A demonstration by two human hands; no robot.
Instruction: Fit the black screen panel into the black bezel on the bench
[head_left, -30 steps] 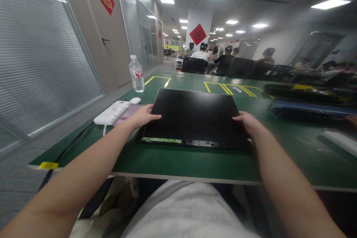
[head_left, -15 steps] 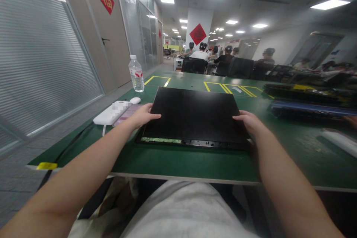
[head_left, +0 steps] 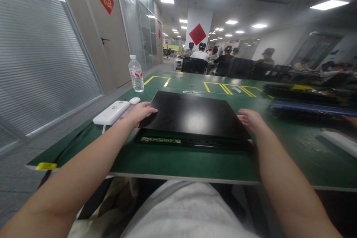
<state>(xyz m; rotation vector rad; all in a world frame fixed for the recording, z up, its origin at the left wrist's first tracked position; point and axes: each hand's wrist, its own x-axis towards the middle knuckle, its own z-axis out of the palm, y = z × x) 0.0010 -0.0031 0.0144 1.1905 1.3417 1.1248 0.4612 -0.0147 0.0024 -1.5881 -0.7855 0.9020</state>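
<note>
A glossy black display panel (head_left: pixel 192 113) lies above a black frame (head_left: pixel 214 144) on the table in front of me. A green circuit board strip (head_left: pixel 161 140) shows along the frame's near left side. My left hand (head_left: pixel 142 113) grips the panel's left edge, thumb on top and the other fingers mostly hidden beside it. At that side the panel sits raised, with a gap over the frame. My right hand (head_left: pixel 250 119) is at the right edge, fingers stretched out; whether the fingertips touch it I cannot tell.
The green table (head_left: pixel 184 165) carries a water bottle (head_left: pixel 136 74), a white box-shaped device (head_left: pixel 111 112) with a cable, and a small white case (head_left: pixel 135 100) at left. Dark and blue long parts (head_left: pixel 309 108) lie at right, near a white object (head_left: pixel 340 141). People sit farther back.
The panel has tipped flatter and its far edge has dropped, now reflecting a ceiling light. My right hand's thumb has come off the panel's face. My left hand has shifted slightly left and up.
</note>
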